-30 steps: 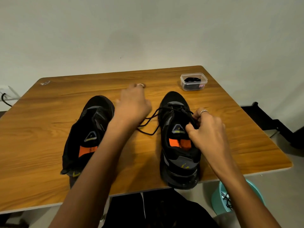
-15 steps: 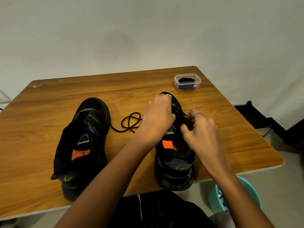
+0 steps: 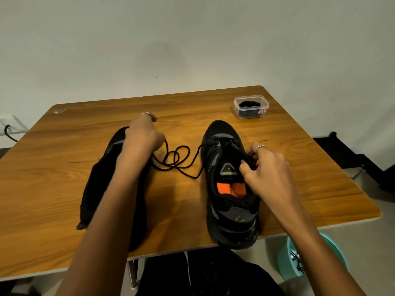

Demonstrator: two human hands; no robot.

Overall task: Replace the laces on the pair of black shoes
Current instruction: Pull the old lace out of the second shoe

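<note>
On the wooden table [image 3: 64,180] two black shoes stand side by side, toes toward the wall. Seen from the head camera, the left hand [image 3: 143,136] hovers above the toe of the left shoe [image 3: 100,182], fingers curled round one end of a black lace [image 3: 177,159]. That lace lies in loose loops on the table between the shoes and runs into the front eyelets of the right shoe [image 3: 228,189]. The right hand [image 3: 267,171] rests at this shoe's opening, thumb and fingers pinching its right edge near the upper eyelets. A clear plastic box [image 3: 251,106] holding something black sits near the table's far right corner. Below the near edge stands a teal bin [image 3: 310,259].
</note>
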